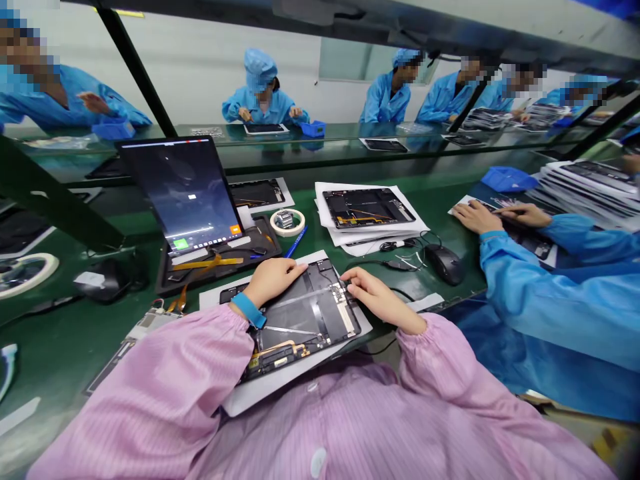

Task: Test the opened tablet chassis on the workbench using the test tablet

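An opened tablet housing point(295, 313) lies tilted on white paper point(280, 387) in front of me, its black battery area, flat cables and small boards exposed. My left hand point(273, 279), with a blue wrist strap point(249, 311), rests over its upper left part with fingers stretched out. At the housing's right edge my right hand point(367, 293) has thumb and forefinger brought together, close to the small circuit board point(341, 293). What sits between these fingertips is too small to make out. A dark cable point(403, 293) runs behind the right hand.
A lit screen point(185, 193) leans on a black tray point(270, 247). Behind are a tape roll point(287, 223), a blue pen point(296, 242) and stacked housings point(370, 208). A mouse point(444, 263) stands right, near a co-worker's hands point(477, 217); another mouse point(103, 280) is left.
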### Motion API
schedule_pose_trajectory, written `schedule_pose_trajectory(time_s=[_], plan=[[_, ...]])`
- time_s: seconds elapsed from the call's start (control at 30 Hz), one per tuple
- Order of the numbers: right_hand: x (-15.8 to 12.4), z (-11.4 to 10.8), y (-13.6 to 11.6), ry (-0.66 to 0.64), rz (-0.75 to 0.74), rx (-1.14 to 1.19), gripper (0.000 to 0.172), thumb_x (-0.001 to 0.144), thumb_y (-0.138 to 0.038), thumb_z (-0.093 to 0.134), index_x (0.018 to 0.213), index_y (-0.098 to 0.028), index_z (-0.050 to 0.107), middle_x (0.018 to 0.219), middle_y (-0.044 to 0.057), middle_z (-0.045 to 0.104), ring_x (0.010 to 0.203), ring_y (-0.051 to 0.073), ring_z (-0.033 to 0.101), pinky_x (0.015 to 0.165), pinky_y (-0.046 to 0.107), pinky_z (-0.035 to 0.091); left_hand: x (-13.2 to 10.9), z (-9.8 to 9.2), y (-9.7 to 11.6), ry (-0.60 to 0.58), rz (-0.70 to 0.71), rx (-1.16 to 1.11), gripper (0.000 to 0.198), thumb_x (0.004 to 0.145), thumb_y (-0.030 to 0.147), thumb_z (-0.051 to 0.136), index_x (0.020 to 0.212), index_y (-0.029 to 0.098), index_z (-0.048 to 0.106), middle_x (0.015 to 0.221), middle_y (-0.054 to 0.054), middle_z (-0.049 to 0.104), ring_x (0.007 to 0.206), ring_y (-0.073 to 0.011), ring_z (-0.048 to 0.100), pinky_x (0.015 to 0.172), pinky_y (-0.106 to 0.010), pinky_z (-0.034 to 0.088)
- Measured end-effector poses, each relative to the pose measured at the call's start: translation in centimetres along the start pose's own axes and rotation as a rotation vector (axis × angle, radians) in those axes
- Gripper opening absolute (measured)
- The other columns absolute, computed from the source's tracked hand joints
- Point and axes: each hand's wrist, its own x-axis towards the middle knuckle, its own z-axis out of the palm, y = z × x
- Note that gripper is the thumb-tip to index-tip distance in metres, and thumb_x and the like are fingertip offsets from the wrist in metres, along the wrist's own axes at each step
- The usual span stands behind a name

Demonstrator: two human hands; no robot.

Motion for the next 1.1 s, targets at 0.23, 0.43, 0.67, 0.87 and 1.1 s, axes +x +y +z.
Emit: schedule_pose_trajectory(time_s=[0.23, 0.43, 0.67, 0.87, 1.1], plan=[[-0.6, 1.1, -3.0, 0.107, -0.038, -0.598, 0.031, 0.096, -0.025, 0.037, 0.122, -0.012, 0.047, 0.096, 0.010, 0.061, 0.090, 0.023, 0.055, 0.083, 0.036, 0.038, 0.0, 0.0, 0.0, -0.011, -0.013, -0.005, 0.059, 0.092, 0.058, 0.028, 0.079, 0.019, 0.070, 0.085, -0.006, 0.072, 0.078, -0.0199, 0.063, 0.061, -0.027, 0.035], [-1.6, 2.1, -4.5, 0.108, -0.088, -0.875, 0.043, 0.094, -0.028, 0.041, 0.131, -0.007, 0.042, 0.095, 0.013, 0.063, 0.088, 0.027, 0.054, 0.080, 0.039, 0.037, 0.1, 0.1, -0.1, 0.001, -0.005, -0.006, 0.058, 0.092, 0.058, 0.028, 0.077, 0.020, 0.070, 0.082, -0.005, 0.072, 0.075, -0.0193, 0.062, 0.060, -0.026, 0.034], [-1.4, 3.2, -3.0, 0.150, -0.076, -0.928, 0.046, 0.090, -0.017, 0.037, 0.134, -0.003, 0.038, 0.096, 0.016, 0.061, 0.087, 0.028, 0.052, 0.077, 0.040, 0.040, 0.1, 0.2, -0.1, 0.014, 0.002, -0.006, 0.059, 0.092, 0.058, 0.028, 0.076, 0.020, 0.070, 0.078, -0.005, 0.071, 0.073, -0.0193, 0.061, 0.059, -0.027, 0.032], [-1.2, 2.8, -2.1, 0.124, -0.137, -0.890, 0.043, 0.089, -0.015, 0.038, 0.130, -0.004, 0.043, 0.094, 0.015, 0.061, 0.085, 0.027, 0.052, 0.078, 0.040, 0.043, 0.1, 0.1, -0.1, 0.053, 0.011, 0.005, 0.064, 0.092, 0.061, 0.026, 0.077, 0.019, 0.071, 0.080, -0.007, 0.071, 0.074, -0.0199, 0.062, 0.060, -0.027, 0.034], [0.0, 2.5, 0.0, 0.227, -0.353, -0.885, 0.035, 0.087, -0.018, 0.037, 0.117, -0.008, 0.053, 0.085, 0.011, 0.063, 0.075, 0.025, 0.058, 0.068, 0.037, 0.050, 0.4, -0.2, 0.2, 0.090, -0.007, -0.016, 0.060, 0.090, 0.062, 0.031, 0.079, 0.021, 0.072, 0.080, -0.005, 0.072, 0.076, -0.0189, 0.064, 0.058, -0.027, 0.034]])
